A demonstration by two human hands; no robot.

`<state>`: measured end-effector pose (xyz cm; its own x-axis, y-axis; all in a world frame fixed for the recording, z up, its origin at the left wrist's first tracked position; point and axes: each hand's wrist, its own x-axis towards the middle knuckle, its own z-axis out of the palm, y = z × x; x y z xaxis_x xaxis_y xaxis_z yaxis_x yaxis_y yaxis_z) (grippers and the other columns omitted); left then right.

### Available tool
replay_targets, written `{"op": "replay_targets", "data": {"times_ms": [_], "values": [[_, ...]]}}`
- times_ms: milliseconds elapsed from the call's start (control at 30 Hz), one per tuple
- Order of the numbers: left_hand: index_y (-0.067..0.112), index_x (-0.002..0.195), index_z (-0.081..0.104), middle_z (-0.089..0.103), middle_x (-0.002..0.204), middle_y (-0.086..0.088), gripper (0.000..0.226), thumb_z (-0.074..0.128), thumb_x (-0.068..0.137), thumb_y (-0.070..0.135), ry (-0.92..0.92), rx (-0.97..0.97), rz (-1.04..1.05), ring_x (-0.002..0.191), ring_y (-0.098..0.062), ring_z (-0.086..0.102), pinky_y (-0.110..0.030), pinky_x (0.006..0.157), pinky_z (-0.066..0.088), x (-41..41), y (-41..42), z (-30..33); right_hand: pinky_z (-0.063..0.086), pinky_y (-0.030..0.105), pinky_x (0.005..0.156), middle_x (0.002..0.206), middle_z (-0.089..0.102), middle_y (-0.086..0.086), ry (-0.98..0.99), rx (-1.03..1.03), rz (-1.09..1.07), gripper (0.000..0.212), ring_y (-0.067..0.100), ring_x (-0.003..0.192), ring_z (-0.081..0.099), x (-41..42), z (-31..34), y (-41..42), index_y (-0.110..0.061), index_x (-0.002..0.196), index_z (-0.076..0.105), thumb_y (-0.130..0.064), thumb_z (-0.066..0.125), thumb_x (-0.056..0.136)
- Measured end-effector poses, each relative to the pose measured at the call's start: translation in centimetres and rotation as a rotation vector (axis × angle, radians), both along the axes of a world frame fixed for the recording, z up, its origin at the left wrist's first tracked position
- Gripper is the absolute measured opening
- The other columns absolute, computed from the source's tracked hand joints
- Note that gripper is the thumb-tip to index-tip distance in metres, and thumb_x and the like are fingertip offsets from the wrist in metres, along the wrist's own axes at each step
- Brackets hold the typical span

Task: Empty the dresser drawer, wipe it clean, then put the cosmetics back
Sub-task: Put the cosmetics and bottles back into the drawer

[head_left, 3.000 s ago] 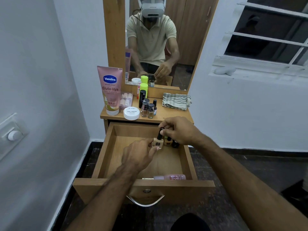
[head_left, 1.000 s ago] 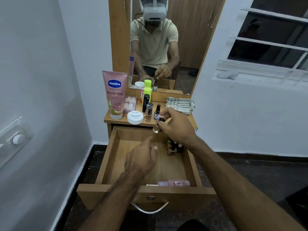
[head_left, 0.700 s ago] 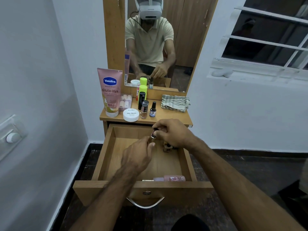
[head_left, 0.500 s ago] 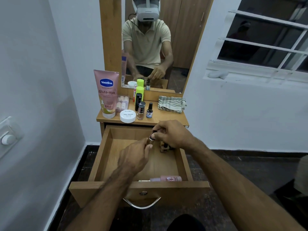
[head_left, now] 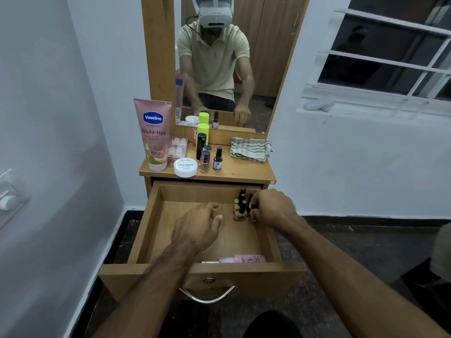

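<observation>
The wooden drawer is pulled out. Several small nail polish bottles stand clustered at its back right corner. My right hand is closed on a dark-capped bottle at the right side of that cluster. My left hand hovers over the drawer's middle, fingers loosely apart, holding nothing. A pink bottle lies on its side against the drawer front. On the dresser top stand a pink Vaseline tube, a white jar and two nail polish bottles.
A folded striped cloth lies at the right of the dresser top. A clear box, a black tube and a green-capped bottle stand by the mirror. White walls flank the dresser closely.
My right hand came down from the dresser top with a small bottle and moved to the cluster at the drawer's back right. One bottle fewer stands on top. My left hand stayed over the drawer.
</observation>
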<state>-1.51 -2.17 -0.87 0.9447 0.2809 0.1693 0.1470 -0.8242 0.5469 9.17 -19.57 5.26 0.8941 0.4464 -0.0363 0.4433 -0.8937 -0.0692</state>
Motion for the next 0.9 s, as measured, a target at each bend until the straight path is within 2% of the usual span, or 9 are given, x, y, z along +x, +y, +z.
{"op": "replay_targets", "data": {"times_ms": [267, 467, 567, 633, 733, 900], "values": [[0.033, 0.136, 0.054, 0.068, 0.115, 0.017, 0.041, 0.051, 0.098, 0.046, 0.001, 0.007, 0.009, 0.093, -0.01, 0.064, -0.035, 0.081, 0.054, 0.1, 0.0, -0.3, 0.053, 0.033, 0.071, 0.098, 0.068, -0.003, -0.009, 0.022, -0.015, 0.012, 0.017, 0.081, 0.062, 0.4, -0.6, -0.1, -0.024, 0.097, 0.076, -0.023, 0.074, 0.084], [0.033, 0.137, 0.054, 0.067, 0.113, 0.017, 0.041, 0.051, 0.098, 0.046, -0.001, 0.0, 0.011, 0.093, -0.01, 0.063, -0.036, 0.083, 0.054, 0.1, 0.0, -0.2, 0.046, 0.031, 0.07, 0.109, 0.054, -0.005, -0.02, 0.067, 0.004, 0.01, 0.014, 0.085, 0.054, 0.2, -1.6, -0.8, -0.021, 0.098, 0.073, -0.027, 0.072, 0.089], [0.032, 0.138, 0.053, 0.067, 0.114, 0.016, 0.042, 0.051, 0.098, 0.045, 0.005, -0.009, 0.008, 0.094, -0.01, 0.063, -0.037, 0.084, 0.054, 0.0, 0.0, -0.2, 0.038, 0.028, 0.065, 0.106, 0.056, -0.005, -0.033, 0.095, 0.004, 0.008, 0.013, 0.082, 0.053, 0.4, -1.7, -0.9, -0.022, 0.097, 0.074, -0.028, 0.071, 0.091], [0.032, 0.138, 0.053, 0.067, 0.115, 0.016, 0.042, 0.051, 0.098, 0.045, 0.01, -0.008, 0.01, 0.094, -0.009, 0.063, -0.037, 0.084, 0.054, 0.0, -0.1, -0.1, 0.041, 0.027, 0.062, 0.1, 0.061, -0.007, -0.034, 0.111, 0.004, 0.007, 0.009, 0.076, 0.055, 0.4, -1.4, -0.8, -0.023, 0.095, 0.075, -0.026, 0.07, 0.092], [0.032, 0.137, 0.052, 0.067, 0.115, 0.015, 0.041, 0.052, 0.099, 0.044, 0.01, -0.002, 0.01, 0.092, -0.009, 0.063, -0.034, 0.082, 0.054, 0.0, -0.2, 0.0, 0.054, 0.032, 0.069, 0.092, 0.067, -0.008, -0.034, 0.091, 0.01, 0.008, 0.007, 0.075, 0.059, 0.4, -0.9, -0.4, -0.025, 0.091, 0.076, -0.021, 0.069, 0.091], [0.032, 0.137, 0.053, 0.067, 0.115, 0.016, 0.041, 0.052, 0.098, 0.044, 0.008, -0.004, 0.015, 0.091, -0.009, 0.063, -0.033, 0.08, 0.053, -0.1, -0.1, 0.0, 0.048, 0.029, 0.065, 0.086, 0.069, -0.009, -0.016, 0.087, -0.018, 0.014, 0.007, 0.069, 0.058, 0.4, -0.5, 0.4, -0.027, 0.093, 0.075, -0.017, 0.065, 0.092]]}}
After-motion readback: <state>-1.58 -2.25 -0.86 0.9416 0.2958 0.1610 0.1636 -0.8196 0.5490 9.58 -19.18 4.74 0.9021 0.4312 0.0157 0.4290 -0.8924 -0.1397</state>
